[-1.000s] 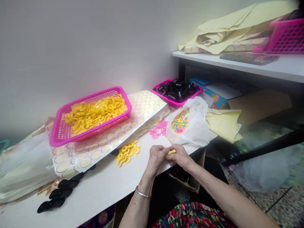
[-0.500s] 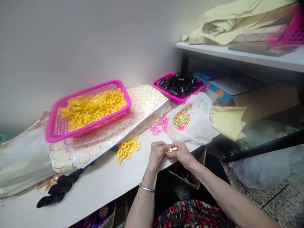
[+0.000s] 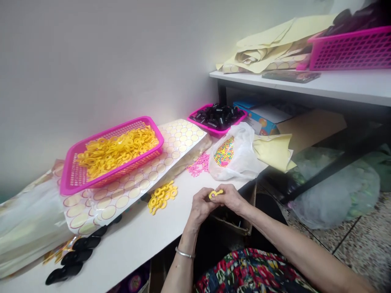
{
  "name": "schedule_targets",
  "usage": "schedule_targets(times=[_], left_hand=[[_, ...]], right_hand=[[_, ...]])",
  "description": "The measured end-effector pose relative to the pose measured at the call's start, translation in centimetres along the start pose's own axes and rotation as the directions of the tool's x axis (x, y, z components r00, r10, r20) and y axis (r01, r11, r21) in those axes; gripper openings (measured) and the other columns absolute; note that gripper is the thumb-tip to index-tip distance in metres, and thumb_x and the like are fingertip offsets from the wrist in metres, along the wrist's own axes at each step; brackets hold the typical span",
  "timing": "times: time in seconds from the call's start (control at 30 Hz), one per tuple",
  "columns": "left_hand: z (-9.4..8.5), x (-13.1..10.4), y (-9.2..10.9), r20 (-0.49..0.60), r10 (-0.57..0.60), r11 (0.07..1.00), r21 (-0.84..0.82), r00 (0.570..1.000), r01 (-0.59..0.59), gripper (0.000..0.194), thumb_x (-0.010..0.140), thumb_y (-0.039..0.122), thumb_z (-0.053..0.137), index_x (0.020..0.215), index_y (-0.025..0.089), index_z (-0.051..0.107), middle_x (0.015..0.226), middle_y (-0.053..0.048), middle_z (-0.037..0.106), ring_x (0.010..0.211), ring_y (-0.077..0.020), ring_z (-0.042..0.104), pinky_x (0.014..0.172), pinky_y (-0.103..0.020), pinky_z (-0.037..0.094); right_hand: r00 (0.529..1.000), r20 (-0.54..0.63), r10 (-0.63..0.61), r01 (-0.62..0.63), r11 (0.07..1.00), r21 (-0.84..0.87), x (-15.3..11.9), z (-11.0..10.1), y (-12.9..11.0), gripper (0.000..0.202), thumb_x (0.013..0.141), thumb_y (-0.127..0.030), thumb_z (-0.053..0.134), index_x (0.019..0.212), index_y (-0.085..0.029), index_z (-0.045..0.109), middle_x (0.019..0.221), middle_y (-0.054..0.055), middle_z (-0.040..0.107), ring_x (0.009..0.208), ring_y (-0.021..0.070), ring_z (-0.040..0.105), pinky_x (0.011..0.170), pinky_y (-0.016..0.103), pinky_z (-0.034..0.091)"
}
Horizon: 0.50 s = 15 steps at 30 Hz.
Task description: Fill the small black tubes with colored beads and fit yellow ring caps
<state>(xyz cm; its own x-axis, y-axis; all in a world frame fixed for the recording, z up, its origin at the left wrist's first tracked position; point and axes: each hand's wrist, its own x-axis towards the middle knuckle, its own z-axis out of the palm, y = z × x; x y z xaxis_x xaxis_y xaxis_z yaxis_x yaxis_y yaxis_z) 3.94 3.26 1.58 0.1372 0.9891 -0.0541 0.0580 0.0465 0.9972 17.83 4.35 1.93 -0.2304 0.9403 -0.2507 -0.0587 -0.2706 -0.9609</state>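
A small yellow plastic piece with a ring-shaped end (image 3: 216, 193) is pinched between both hands, just over the table's front edge. My left hand (image 3: 201, 204) has its fingers closed on the ring end, where a small pink bit shows in the middle. My right hand (image 3: 230, 198) grips the narrow end, its fingertips curled and partly hidden. Left of the hands lies a small heap of loose yellow pieces (image 3: 161, 196). Beyond them are scattered small pink parts (image 3: 199, 164) and a white plastic bag (image 3: 244, 154) with multicoloured beads (image 3: 224, 152) in its opening.
A pink basket of yellow pieces (image 3: 157, 151) rests on sheets of round stickers (image 3: 152, 176). Behind, another pink basket (image 3: 215, 132) holds black parts. Black pieces (image 3: 76, 257) lie at the left. A white shelf (image 3: 336, 85) stands to the right; an open carton (image 3: 233, 228) sits below the hands.
The yellow piece has turned so its ring faces up more plainly between my fingers. The view has shifted to the right, showing more of the shelf and its pink basket.
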Motion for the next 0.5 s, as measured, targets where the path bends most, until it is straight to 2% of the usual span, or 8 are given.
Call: schedule_targets(times=[0.1, 0.2, 0.3, 0.4, 0.5], left_hand=[[1.0, -0.8, 0.3, -0.020, 0.153, 0.981, 0.119, 0.988, -0.150, 0.023, 0.055, 0.021, 0.075, 0.077, 0.015, 0.067, 0.075, -0.001, 0.056, 0.071, -0.0134, 0.051, 0.065, -0.025, 0.042], [1.9, -2.2, 1.4, -0.041, 0.252, 0.966, 0.076, 0.967, -0.248, 0.027, 0.057, 0.020, 0.074, 0.083, 0.017, 0.068, 0.078, -0.002, 0.055, 0.076, -0.0149, 0.051, 0.070, -0.027, 0.042], [3.0, -3.2, 2.5, 0.008, 0.301, 0.953, 0.031, 0.953, -0.301, 0.029, 0.058, 0.017, 0.073, 0.087, 0.018, 0.068, 0.083, -0.005, 0.056, 0.083, -0.0178, 0.051, 0.076, -0.031, 0.042], [4.1, -3.7, 3.3, 0.047, 0.362, 0.930, 0.044, 0.931, -0.364, 0.027, 0.059, 0.015, 0.071, 0.085, 0.019, 0.068, 0.083, -0.005, 0.057, 0.090, -0.0207, 0.049, 0.082, -0.035, 0.041], [4.9, -3.9, 3.7, 0.085, 0.432, 0.886, 0.144, 0.898, -0.440, 0.025, 0.059, 0.017, 0.070, 0.084, 0.019, 0.069, 0.077, -0.005, 0.057, 0.093, -0.0224, 0.047, 0.086, -0.040, 0.038]], right_hand=[[0.996, 0.043, -0.078, 0.077, 0.997, 0.014, -2.3, -1.1, -0.4, 0.024, 0.056, -0.026, 0.073, 0.075, -0.015, 0.061, 0.061, -0.005, 0.057, 0.059, 0.0101, 0.052, 0.058, 0.022, 0.042], [0.982, 0.168, -0.090, 0.039, 0.958, 0.286, -4.5, -2.6, -0.8, 0.040, 0.055, -0.032, 0.077, 0.090, -0.017, 0.063, 0.087, 0.002, 0.064, 0.081, 0.0163, 0.058, 0.074, 0.028, 0.045], [0.969, 0.236, -0.067, -0.062, 0.865, 0.497, -6.0, -3.9, -0.7, 0.052, 0.054, -0.040, 0.078, 0.099, -0.019, 0.062, 0.102, 0.007, 0.062, 0.095, 0.0204, 0.056, 0.082, 0.034, 0.045], [0.951, 0.307, -0.048, -0.134, 0.827, 0.546, -6.6, -4.8, -0.5, 0.056, 0.052, -0.038, 0.080, 0.102, -0.021, 0.062, 0.104, 0.007, 0.061, 0.097, 0.0201, 0.056, 0.083, 0.035, 0.046], [0.924, 0.383, -0.024, -0.195, 0.829, 0.524, -6.8, -5.4, -0.6, 0.062, 0.047, -0.031, 0.082, 0.104, -0.021, 0.061, 0.103, 0.006, 0.062, 0.094, 0.0190, 0.058, 0.079, 0.033, 0.047]])
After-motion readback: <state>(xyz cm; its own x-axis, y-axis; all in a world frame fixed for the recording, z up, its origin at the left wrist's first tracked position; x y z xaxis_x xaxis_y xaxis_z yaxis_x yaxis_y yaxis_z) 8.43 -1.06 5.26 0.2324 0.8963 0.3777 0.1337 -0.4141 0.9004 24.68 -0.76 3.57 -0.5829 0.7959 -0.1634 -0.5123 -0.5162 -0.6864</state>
